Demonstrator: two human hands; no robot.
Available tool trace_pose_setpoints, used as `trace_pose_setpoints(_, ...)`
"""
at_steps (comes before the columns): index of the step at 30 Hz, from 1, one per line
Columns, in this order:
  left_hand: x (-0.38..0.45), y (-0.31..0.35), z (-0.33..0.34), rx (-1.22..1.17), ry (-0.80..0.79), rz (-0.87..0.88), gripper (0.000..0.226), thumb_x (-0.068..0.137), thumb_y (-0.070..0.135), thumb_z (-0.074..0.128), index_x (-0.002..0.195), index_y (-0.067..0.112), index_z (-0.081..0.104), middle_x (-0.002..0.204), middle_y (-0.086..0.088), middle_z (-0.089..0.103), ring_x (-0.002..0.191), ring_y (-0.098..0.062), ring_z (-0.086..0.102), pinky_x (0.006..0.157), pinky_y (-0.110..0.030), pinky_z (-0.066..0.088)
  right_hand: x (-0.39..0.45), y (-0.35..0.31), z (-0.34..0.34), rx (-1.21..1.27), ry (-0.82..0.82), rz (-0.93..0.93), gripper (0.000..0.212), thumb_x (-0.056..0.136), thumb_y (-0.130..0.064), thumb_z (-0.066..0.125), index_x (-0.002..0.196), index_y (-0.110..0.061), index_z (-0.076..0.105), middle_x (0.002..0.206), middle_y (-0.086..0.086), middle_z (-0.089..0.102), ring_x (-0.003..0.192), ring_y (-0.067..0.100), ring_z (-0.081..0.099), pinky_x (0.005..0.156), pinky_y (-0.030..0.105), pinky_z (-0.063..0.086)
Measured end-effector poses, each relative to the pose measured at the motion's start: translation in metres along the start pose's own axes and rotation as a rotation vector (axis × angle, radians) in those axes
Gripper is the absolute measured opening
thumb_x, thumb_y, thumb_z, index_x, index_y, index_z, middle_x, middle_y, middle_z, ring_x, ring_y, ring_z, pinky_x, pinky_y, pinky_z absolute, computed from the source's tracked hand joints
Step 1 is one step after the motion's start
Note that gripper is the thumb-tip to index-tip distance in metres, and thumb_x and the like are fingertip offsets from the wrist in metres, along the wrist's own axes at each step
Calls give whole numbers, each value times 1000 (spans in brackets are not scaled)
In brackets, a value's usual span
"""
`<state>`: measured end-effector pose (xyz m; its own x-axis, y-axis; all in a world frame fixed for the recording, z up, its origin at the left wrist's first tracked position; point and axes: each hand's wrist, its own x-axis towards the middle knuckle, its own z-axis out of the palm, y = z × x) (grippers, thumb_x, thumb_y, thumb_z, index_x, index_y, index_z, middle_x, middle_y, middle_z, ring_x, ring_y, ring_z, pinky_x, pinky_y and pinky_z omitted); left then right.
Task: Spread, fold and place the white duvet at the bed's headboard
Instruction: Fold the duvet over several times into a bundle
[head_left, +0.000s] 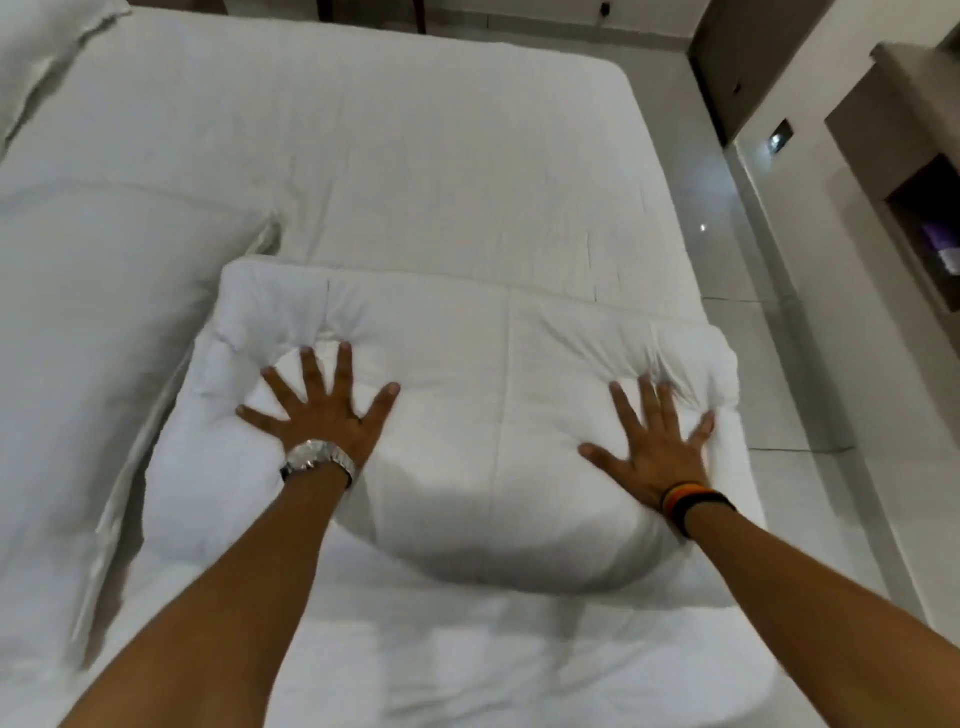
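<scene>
Left hand (322, 415), right hand (657, 447) (fingers splayed), flat on folded duvet (488, 395)

There are two hands, the left hand (322, 415) and the right hand (654, 447). One folded duvet (467, 374), two pillows (93, 332) (47, 47), one watch (317, 460).

glossy pale floor tiles (737, 270), brown wall niche (930, 218)
</scene>
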<state>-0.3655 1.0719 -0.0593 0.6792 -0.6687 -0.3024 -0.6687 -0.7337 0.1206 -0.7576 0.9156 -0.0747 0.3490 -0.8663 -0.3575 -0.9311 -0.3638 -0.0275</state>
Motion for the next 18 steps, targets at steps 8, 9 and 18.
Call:
trace_pose_setpoints(8,-106,37,8,-267,9,-277,81,89,85,18,160,50,-3,172,0,-13,155,-37,-19,113,-77,-8,52,-19,-106,165,175,-404,113,70,-105,31,162,-39,29,168,7,30,156,25,22,122,66,8)
trace_pose_setpoints(9,-118,51,13,-327,14,-330,80,91,82,22,160,49,-2,172,0,-16,154,-37,-21,113,-78,-4,69,-30,-120,206,111,-450,115,69,-104,36,163,-39,27,169,6,29,156,25,22,124,63,13)
trace_pose_setpoints(18,-175,127,47,-1147,120,-797,101,79,84,52,150,65,-17,165,6,-36,153,-51,-6,118,-71,15,199,-125,-148,218,-419,-508,136,50,-108,55,164,-47,14,171,-1,29,155,26,30,125,51,24)
